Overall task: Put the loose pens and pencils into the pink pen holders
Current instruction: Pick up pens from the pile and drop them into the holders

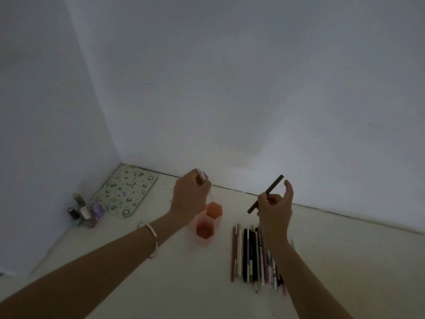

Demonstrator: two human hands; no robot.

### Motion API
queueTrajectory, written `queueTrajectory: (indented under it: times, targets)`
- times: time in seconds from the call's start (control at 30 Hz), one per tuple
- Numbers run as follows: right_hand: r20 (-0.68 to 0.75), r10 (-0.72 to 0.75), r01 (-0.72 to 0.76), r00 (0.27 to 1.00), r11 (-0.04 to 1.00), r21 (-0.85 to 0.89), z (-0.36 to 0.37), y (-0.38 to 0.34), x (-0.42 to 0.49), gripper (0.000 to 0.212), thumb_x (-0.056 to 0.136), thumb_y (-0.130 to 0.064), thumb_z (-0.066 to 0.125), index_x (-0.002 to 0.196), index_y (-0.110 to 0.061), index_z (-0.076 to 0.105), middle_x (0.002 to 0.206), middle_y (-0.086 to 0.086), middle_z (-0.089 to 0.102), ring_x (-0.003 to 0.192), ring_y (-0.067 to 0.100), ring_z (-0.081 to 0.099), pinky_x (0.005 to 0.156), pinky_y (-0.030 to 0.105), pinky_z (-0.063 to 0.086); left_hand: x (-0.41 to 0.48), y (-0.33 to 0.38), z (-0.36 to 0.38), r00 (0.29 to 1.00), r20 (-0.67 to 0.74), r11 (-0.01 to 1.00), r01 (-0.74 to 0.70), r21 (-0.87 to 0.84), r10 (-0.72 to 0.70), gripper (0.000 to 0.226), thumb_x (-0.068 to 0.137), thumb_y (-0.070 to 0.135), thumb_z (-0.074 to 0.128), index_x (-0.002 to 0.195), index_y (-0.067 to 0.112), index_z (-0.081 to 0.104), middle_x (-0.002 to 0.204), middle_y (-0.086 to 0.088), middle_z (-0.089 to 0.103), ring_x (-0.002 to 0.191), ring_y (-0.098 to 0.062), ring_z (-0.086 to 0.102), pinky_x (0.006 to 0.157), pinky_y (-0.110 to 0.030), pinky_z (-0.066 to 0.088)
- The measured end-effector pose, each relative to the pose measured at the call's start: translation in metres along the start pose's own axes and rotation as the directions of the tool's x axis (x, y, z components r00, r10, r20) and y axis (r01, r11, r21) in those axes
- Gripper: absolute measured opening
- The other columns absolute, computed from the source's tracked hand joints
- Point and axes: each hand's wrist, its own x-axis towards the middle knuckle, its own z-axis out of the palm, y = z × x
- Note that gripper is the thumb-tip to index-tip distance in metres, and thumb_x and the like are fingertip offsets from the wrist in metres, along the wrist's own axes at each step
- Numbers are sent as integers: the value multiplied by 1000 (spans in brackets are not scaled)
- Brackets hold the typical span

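Two pink hexagonal pen holders point(210, 223) stand together in the middle of the pale table. My left hand point(189, 196) hovers just above and behind them, pinching a light pen point(202, 175) whose pale tip sticks up from the fingers. My right hand point(274, 207) is raised to the right of the holders with a dark pen point(269, 192) gripped in it, slanting up to the right. Below my right wrist lies a row of several loose pens and pencils point(250, 252), side by side, partly hidden by my forearm.
A patterned flat case point(125, 192) lies in the back left corner against the wall. In front of it stand several small nail polish bottles point(85, 212). Walls point(230, 88) close off the table at the back and left.
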Motion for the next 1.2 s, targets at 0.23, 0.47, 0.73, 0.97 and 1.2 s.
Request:
queueTrajectory:
  times: [0.23,0.47,0.73,0.97,1.2]
  targets:
    - [116,-96,99,989,995,-15,35,5,-16,89,87,-5,59,148,-46,10,73,5,67,57,16,67,59,22,56,13,-59,-6,995,53,979,77,190,-89,9,82,19,63,73,18,64,65,8,71,62,-9,65,60,-26,53]
    - [109,-106,111,988,993,-40,54,18,-18,70,91,-11,62,138,-46,24,81,0,71,69,10,70,65,20,55,17,-87,4,986,82,919,101,382,-142,36,79,37,69,111,23,66,105,-1,58,97,-16,56,78,-31,52]
    - [352,-161,264,922,928,-265,100,32,-22,54,94,-13,57,130,-43,31,91,-7,66,79,8,67,71,32,60,25,-68,-38,981,-161,993,113,44,-105,28,74,15,62,100,26,59,88,9,58,70,-13,57,64,-35,52]
    - [393,-211,370,895,842,-392,102,35,-26,49,95,-30,47,143,-33,36,107,-13,56,70,3,57,70,26,55,-5,-38,-24,999,-48,1000,22,16,-22,19,78,10,64,89,24,57,82,9,60,71,-6,59,62,-18,46]
    - [99,-149,174,984,926,-335,34,31,8,33,97,-9,44,128,-17,51,72,6,63,48,14,49,50,37,49,-81,-63,78,806,546,948,55,314,-228,5,88,14,57,91,15,61,92,-2,65,84,-13,64,77,-28,56]
